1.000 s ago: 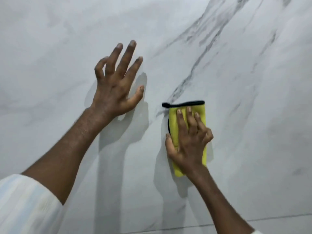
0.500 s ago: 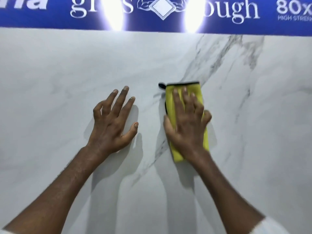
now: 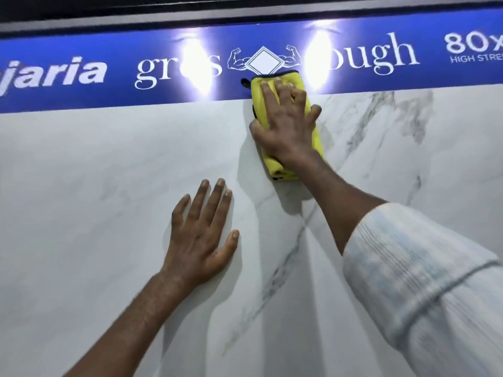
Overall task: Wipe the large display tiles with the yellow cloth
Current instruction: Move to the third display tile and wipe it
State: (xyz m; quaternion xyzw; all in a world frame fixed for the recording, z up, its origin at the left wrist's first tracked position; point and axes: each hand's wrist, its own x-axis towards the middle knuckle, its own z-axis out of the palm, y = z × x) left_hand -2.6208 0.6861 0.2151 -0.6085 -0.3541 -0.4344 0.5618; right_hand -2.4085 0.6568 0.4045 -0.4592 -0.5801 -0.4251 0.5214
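A large white marble-look display tile (image 3: 95, 186) with grey veins fills the view. My right hand (image 3: 285, 126) presses flat, fingers straight, on a folded yellow cloth (image 3: 317, 140) with black trim at the tile's top edge. The cloth's upper end overlaps the blue banner. My left hand (image 3: 201, 238) rests flat on the tile lower down and to the left, fingers spread, holding nothing.
A blue banner (image 3: 81, 74) with white lettering and two bright light reflections runs along the top of the tile. Above it sits a dark frame strip (image 3: 136, 12). Grey veining (image 3: 362, 123) crosses the tile's right part.
My right hand has slid the cloth upward to the tile's top edge, onto the banner. The left hand stays flat on the tile, now well below the cloth. The view has tilted up.
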